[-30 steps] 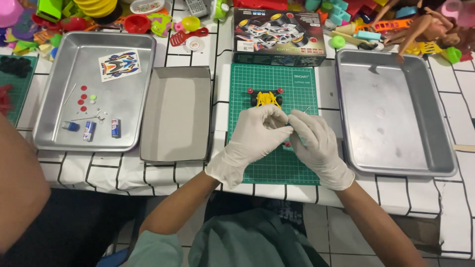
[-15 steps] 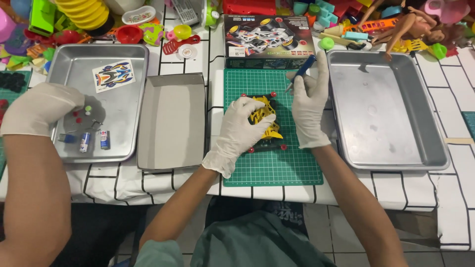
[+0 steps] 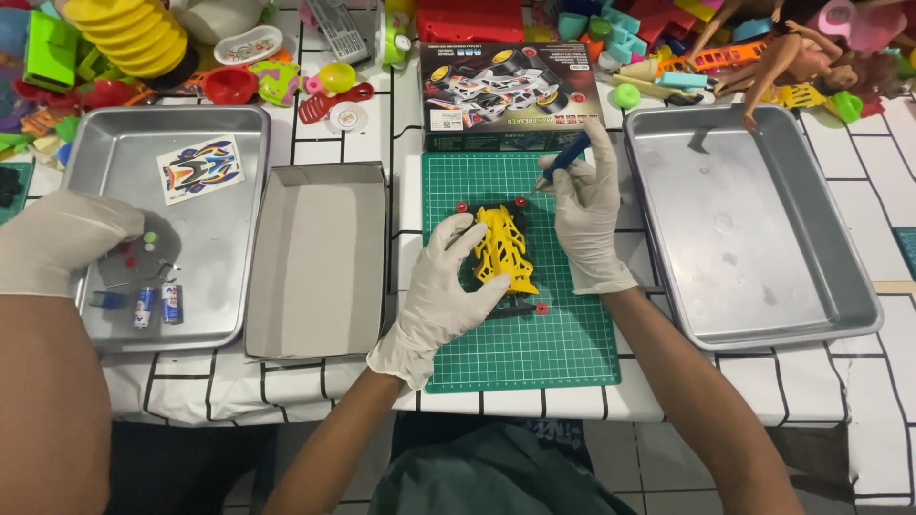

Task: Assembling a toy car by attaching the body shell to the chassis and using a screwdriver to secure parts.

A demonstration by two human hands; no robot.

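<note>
I looked down and saw my left hand (image 3: 441,291) in a white glove resting on the yellow toy car (image 3: 504,250). Its grip was loosely curled round the car's left side, fingers touching the yellow shell. The car sat in the middle of the green cutting mat (image 3: 563,343), with little red wheel hubs poking out near its corners.

My right hand (image 3: 587,224), gloved too, was just beside the car on its right. Its grip was closed round a blue screwdriver (image 3: 565,158), and the tool tilted up toward the box. The tip was hidden by my fingers, so I could not tell what it touched.

Behind the mat stood the toy car's box (image 3: 506,95) with a picture of a racing car on it. Left of the mat lay an open grey cardboard lid (image 3: 320,262). Left of that was a metal tray (image 3: 215,143) with a sticker sheet (image 3: 199,168), two small batteries (image 3: 158,305) and some tiny red and green bits. Another person's gloved hand (image 3: 62,238) reached into that tray from the left edge.

A second metal tray (image 3: 754,229) sat to the right of the mat on the white tiled surface (image 3: 334,391). Lots of bright plastic toys (image 3: 134,38) were piled along the far side.
</note>
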